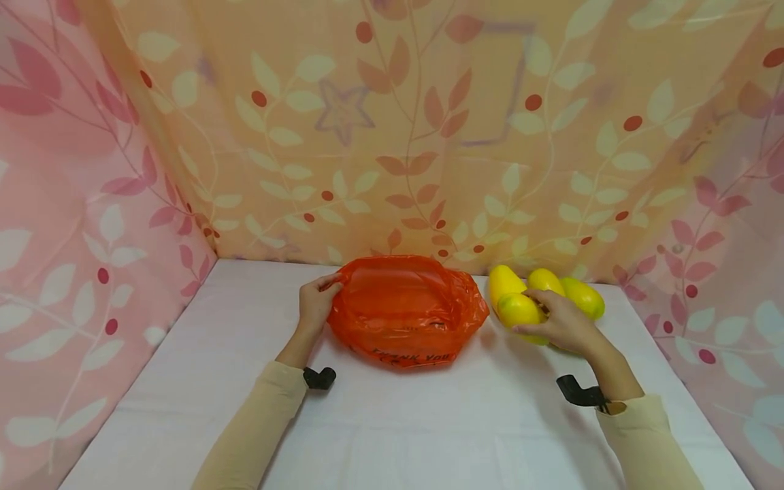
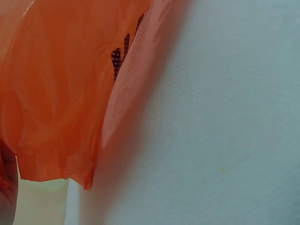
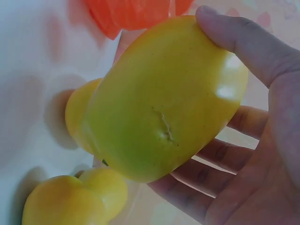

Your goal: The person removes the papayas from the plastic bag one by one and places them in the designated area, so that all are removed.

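An orange plastic bag (image 1: 392, 344) printed with "THANK YOU" lies in the middle of the table, its mouth spread wide. My left hand (image 1: 315, 305) pinches the bag's rim at the left side; only a sliver of that hand (image 2: 7, 187) enters the left wrist view. To the right of the bag, my right hand (image 1: 566, 323) grips a yellow-green mango (image 3: 164, 103), thumb on one side and fingers on the other. A short scar marks its skin. Close behind it rest more mangoes, one long and yellow (image 1: 505, 280), another greener (image 1: 584, 298) at the far right.
Under everything is a white-covered table (image 1: 441, 435). Leaf-patterned cloth (image 1: 392, 122) rises along the back edge and on both sides. Each wrist bears a black camera mount (image 1: 576, 391).
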A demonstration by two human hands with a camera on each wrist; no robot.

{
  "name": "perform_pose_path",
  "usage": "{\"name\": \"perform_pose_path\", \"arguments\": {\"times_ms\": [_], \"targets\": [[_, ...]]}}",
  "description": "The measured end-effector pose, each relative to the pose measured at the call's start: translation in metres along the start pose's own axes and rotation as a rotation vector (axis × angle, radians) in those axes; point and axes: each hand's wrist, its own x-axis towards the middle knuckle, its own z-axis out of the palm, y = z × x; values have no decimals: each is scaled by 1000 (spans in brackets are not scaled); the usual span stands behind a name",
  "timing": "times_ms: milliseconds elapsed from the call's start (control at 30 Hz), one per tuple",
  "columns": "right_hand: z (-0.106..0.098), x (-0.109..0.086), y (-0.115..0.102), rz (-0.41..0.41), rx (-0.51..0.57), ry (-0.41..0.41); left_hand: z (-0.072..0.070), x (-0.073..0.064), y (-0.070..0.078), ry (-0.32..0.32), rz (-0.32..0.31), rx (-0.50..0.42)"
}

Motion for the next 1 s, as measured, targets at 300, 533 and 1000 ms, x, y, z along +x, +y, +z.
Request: {"name": "perform_pose_path", "arguments": {"times_ms": [300,533,1000], "targets": [[7,-5,3,42,-49,5,1,-1,-4,13,5,-8],[15,-8,8,107,-73,4,1,-1,0,1,11,2],[33,-15,20,161,-165,0,3,-1,-2,-15,23,20]]}}
